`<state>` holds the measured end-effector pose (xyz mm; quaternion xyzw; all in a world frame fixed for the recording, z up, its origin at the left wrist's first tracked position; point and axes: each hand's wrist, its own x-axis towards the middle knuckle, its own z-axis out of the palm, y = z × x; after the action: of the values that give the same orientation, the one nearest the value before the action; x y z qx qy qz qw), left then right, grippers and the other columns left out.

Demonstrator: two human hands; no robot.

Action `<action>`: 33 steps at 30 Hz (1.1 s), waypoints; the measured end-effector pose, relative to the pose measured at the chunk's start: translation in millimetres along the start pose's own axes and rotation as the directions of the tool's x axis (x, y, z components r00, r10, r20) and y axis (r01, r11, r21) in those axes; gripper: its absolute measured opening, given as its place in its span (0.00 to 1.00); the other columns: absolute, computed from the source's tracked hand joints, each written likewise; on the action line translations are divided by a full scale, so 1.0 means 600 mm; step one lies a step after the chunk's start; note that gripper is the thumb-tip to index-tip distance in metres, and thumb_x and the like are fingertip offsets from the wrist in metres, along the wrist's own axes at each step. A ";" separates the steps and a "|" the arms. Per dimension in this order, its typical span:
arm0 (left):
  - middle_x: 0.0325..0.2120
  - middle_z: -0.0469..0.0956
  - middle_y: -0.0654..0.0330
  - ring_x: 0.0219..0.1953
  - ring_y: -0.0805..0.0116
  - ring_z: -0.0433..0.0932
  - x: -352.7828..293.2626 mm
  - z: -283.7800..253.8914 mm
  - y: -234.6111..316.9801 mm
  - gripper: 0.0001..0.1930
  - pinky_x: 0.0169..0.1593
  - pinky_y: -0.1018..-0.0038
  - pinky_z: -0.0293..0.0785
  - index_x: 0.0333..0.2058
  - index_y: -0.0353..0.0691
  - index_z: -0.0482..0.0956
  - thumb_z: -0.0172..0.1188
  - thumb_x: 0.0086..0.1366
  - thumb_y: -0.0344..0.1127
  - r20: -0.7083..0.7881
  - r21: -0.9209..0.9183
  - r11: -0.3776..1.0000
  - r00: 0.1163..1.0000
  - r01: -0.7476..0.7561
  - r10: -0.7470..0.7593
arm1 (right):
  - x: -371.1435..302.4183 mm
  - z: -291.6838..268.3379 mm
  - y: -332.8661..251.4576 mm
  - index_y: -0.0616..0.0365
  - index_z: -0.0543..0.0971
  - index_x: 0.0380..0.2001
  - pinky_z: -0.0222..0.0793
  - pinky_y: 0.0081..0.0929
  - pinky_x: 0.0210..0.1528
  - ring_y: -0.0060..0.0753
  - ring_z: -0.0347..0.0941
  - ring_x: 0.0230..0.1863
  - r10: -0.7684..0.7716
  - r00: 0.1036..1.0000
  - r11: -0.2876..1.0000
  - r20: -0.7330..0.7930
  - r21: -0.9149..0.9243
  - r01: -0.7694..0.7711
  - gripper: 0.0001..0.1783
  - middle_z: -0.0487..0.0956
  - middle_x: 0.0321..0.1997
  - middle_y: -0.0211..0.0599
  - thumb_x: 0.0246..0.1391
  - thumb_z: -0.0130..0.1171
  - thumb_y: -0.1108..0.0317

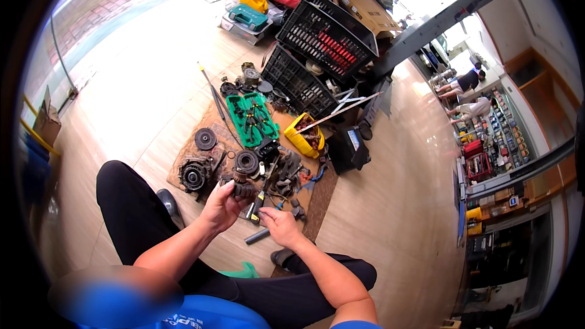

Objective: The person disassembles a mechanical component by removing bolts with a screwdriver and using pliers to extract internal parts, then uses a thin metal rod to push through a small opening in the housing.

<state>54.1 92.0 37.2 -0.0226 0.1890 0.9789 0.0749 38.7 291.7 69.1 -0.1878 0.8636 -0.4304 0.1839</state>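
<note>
My left hand grips a dark, greasy metal part, toothed and round, lifted above a brown cardboard sheet on the floor. My right hand hovers just right of it, fingers curled near a small tool with a black and yellow handle; whether it grips that tool is unclear. Round black motor parts lie close by: a large ribbed housing, a flat disc and a coil ring.
A green open tool case and a yellow bin lie beyond the cardboard. Black plastic crates stand behind them. A dark box sits to the right. Two people stand far right by shelves. My legs frame the spot.
</note>
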 end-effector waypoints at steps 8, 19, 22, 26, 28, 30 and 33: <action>0.50 0.78 0.57 0.56 0.59 0.74 -0.001 0.010 0.003 0.23 0.63 0.57 0.64 0.55 0.40 0.71 0.55 0.66 0.47 -0.003 -0.026 0.999 1.000 -0.021 0.021 | 0.007 -0.002 -0.002 0.60 0.80 0.44 0.71 0.28 0.34 0.33 0.78 0.28 0.028 0.992 0.995 -0.123 -0.089 -0.039 0.12 0.80 0.28 0.48 0.62 0.55 0.66; 0.47 0.79 0.55 0.52 0.57 0.77 0.008 -0.001 0.017 0.20 0.61 0.56 0.68 0.51 0.40 0.72 0.53 0.68 0.47 -0.086 -0.065 0.998 0.996 -0.025 0.020 | 0.004 -0.030 -0.009 0.55 0.78 0.48 0.73 0.38 0.36 0.52 0.79 0.34 -0.045 0.998 0.955 0.045 -0.291 0.056 0.14 0.80 0.32 0.51 0.60 0.54 0.66; 0.47 0.79 0.54 0.52 0.57 0.77 0.014 -0.005 0.020 0.20 0.61 0.56 0.68 0.52 0.40 0.71 0.52 0.68 0.47 -0.093 -0.069 0.996 0.995 -0.049 0.043 | 0.005 -0.040 -0.001 0.53 0.78 0.48 0.73 0.42 0.37 0.55 0.78 0.37 -0.013 1.000 0.910 0.024 -0.414 0.022 0.14 0.81 0.34 0.51 0.60 0.53 0.65; 0.46 0.79 0.53 0.53 0.56 0.76 0.014 -0.001 0.023 0.19 0.62 0.57 0.67 0.49 0.39 0.72 0.52 0.69 0.48 -0.097 -0.061 0.997 0.994 -0.052 0.046 | 0.008 -0.057 -0.009 0.50 0.79 0.47 0.73 0.45 0.37 0.55 0.78 0.37 0.096 0.995 0.856 -0.032 -0.508 -0.099 0.13 0.81 0.34 0.50 0.61 0.53 0.63; 0.45 0.79 0.53 0.53 0.56 0.76 0.019 -0.011 0.023 0.20 0.63 0.58 0.66 0.49 0.38 0.73 0.51 0.69 0.48 -0.076 -0.084 0.995 0.996 -0.052 0.046 | 0.008 -0.064 -0.008 0.49 0.80 0.46 0.73 0.45 0.37 0.55 0.78 0.36 0.116 0.992 0.830 -0.054 -0.542 -0.127 0.13 0.81 0.33 0.49 0.61 0.53 0.62; 0.45 0.80 0.53 0.53 0.55 0.76 0.024 -0.021 0.022 0.21 0.63 0.58 0.66 0.49 0.37 0.73 0.51 0.69 0.49 -0.055 -0.113 0.992 0.997 -0.054 0.048 | 0.010 -0.069 0.007 0.48 0.80 0.46 0.73 0.46 0.37 0.54 0.78 0.35 0.108 0.991 0.818 -0.084 -0.559 -0.137 0.13 0.81 0.31 0.48 0.61 0.53 0.61; 0.45 0.79 0.54 0.52 0.56 0.76 0.027 -0.026 0.025 0.21 0.62 0.59 0.67 0.51 0.38 0.72 0.51 0.69 0.48 -0.038 -0.144 0.988 0.998 -0.057 0.052 | 0.010 -0.076 0.018 0.47 0.80 0.46 0.73 0.45 0.37 0.53 0.78 0.34 0.158 0.985 0.769 -0.069 -0.617 -0.167 0.12 0.82 0.29 0.45 0.61 0.53 0.62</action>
<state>36.1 74.9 27.1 -0.0394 0.1193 0.9911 0.0431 9.7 325.4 85.3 -0.1595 0.9711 -0.1061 0.1426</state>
